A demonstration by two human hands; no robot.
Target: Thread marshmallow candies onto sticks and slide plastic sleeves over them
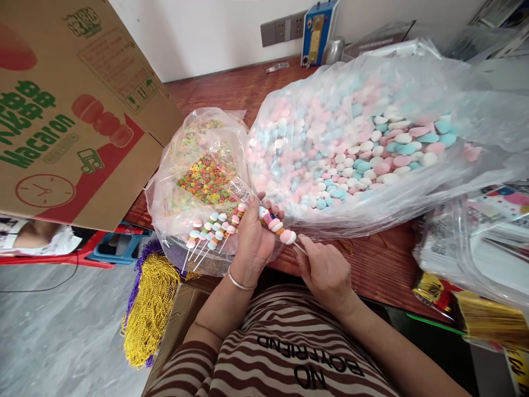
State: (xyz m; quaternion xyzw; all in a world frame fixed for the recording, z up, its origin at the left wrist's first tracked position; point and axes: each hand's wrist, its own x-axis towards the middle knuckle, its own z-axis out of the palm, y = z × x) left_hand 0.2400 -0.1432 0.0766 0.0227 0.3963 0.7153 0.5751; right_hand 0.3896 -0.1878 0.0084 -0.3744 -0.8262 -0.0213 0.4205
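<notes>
A skewer of stacked pink, white and orange candies (pixel 281 231) lies between my hands. My left hand (pixel 254 240) has its fingers curled round the upper part of the skewer, and a clear printed wrapper (pixel 239 191) sticks out beyond its thumb. My right hand (pixel 328 273) pinches the skewer's white stick just below the lowest pink candy. Several other candy skewers (pixel 214 230) with white sticks lie left of my left hand, on a clear bag of small colourful ring-shaped candies (pixel 206 179). Farther right spreads a large clear bag of pink, blue and white round candies (pixel 363 160).
A big printed cardboard box (pixel 82 121) stands at the left. By the wall are a blue device (pixel 319 33) and sockets (pixel 284 28). Plastic packaging (pixel 463 242) lies at the right of the wooden table (pixel 219 91). Gold bead strings (pixel 152 309) hang at lower left.
</notes>
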